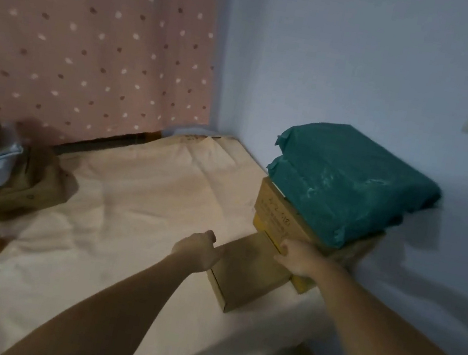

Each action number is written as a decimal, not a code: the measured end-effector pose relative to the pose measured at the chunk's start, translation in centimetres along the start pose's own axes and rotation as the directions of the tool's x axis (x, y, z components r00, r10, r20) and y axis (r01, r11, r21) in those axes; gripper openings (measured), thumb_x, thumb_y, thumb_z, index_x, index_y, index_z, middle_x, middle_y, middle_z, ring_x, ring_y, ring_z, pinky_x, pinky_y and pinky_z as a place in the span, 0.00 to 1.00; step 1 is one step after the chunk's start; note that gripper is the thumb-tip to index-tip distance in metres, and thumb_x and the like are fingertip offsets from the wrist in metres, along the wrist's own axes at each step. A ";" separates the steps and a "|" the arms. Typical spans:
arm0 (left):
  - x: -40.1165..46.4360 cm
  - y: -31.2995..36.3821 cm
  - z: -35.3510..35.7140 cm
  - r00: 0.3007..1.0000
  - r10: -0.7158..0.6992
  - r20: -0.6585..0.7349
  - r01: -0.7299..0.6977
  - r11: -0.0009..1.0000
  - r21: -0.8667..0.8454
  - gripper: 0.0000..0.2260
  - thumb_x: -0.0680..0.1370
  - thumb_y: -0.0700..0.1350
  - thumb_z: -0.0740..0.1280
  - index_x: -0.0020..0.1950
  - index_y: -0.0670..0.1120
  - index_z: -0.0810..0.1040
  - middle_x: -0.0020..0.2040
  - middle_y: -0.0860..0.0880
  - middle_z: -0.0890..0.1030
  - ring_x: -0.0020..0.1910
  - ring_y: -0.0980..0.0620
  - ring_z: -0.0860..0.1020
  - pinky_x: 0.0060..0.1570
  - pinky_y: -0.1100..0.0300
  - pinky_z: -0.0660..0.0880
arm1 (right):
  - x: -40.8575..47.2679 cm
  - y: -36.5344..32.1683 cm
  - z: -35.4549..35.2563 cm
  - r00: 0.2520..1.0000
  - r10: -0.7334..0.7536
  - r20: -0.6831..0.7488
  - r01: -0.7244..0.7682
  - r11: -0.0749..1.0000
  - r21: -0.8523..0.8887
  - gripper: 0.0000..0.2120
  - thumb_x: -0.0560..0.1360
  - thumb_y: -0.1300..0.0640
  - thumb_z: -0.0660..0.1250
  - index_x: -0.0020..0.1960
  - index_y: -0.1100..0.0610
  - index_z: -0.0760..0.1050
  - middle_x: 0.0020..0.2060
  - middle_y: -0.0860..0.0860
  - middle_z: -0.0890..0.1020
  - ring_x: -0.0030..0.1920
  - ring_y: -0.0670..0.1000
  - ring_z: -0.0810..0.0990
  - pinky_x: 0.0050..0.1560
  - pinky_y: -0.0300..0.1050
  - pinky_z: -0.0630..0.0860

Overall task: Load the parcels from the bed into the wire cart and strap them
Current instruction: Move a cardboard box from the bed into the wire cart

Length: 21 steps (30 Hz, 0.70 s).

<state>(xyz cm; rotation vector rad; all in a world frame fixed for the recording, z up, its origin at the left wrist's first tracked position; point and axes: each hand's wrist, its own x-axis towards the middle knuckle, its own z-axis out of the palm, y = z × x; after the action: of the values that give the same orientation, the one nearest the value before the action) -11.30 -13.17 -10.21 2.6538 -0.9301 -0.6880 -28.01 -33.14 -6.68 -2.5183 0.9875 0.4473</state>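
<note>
Two hands, stacked parcels, writing illegible

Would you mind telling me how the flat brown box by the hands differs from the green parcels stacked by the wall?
The flat brown box is rigid cardboard; the green parcels are soft, plastic-wrapped bundles. The box lies directly on the bed; the parcels sit raised on other cartons. The left hand touches the box; neither hand touches the parcels. Both stand near the blue wall.
</note>
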 end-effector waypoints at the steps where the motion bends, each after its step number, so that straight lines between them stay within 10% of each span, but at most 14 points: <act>1: 0.9 -0.2 1.6 0.999 -0.044 0.030 0.046 0.996 -0.074 0.32 0.79 0.70 0.57 0.72 0.48 0.72 0.67 0.44 0.80 0.65 0.41 0.78 0.61 0.51 0.75 | 1.4 0.1 0.8 1.000 0.007 -0.001 -0.007 1.000 -0.005 0.20 0.80 0.41 0.63 0.66 0.49 0.73 0.62 0.51 0.79 0.57 0.54 0.79 0.59 0.53 0.79; 6: 4.4 -1.3 9.5 0.941 -0.226 0.253 0.313 0.866 -0.391 0.37 0.81 0.67 0.60 0.79 0.41 0.60 0.69 0.39 0.77 0.60 0.38 0.80 0.44 0.54 0.80 | 6.9 1.0 5.4 0.996 0.077 0.055 -0.080 0.995 0.058 0.28 0.80 0.43 0.65 0.77 0.48 0.65 0.74 0.52 0.69 0.73 0.59 0.69 0.70 0.62 0.71; 16: 8.0 -2.3 14.5 0.869 -0.360 0.339 0.493 0.683 -0.539 0.32 0.80 0.68 0.61 0.65 0.40 0.71 0.49 0.41 0.80 0.35 0.46 0.77 0.30 0.59 0.72 | 11.2 2.4 10.2 0.994 0.103 0.038 -0.108 0.984 0.142 0.27 0.79 0.48 0.67 0.77 0.49 0.66 0.79 0.51 0.58 0.75 0.58 0.64 0.73 0.60 0.68; 21: 8.8 -3.2 15.5 0.888 -0.355 0.291 0.454 0.587 -0.670 0.21 0.84 0.58 0.62 0.66 0.43 0.78 0.54 0.41 0.82 0.48 0.39 0.83 0.44 0.51 0.81 | 11.0 2.1 11.1 0.989 0.148 -0.013 -0.144 0.973 0.179 0.23 0.77 0.44 0.68 0.71 0.46 0.71 0.77 0.51 0.62 0.75 0.58 0.62 0.73 0.63 0.64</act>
<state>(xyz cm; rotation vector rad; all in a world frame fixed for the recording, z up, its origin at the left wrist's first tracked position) -11.45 -17.45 -27.84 2.0757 0.0221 -1.0664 -23.43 -35.68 -21.59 -2.3078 1.1737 0.3521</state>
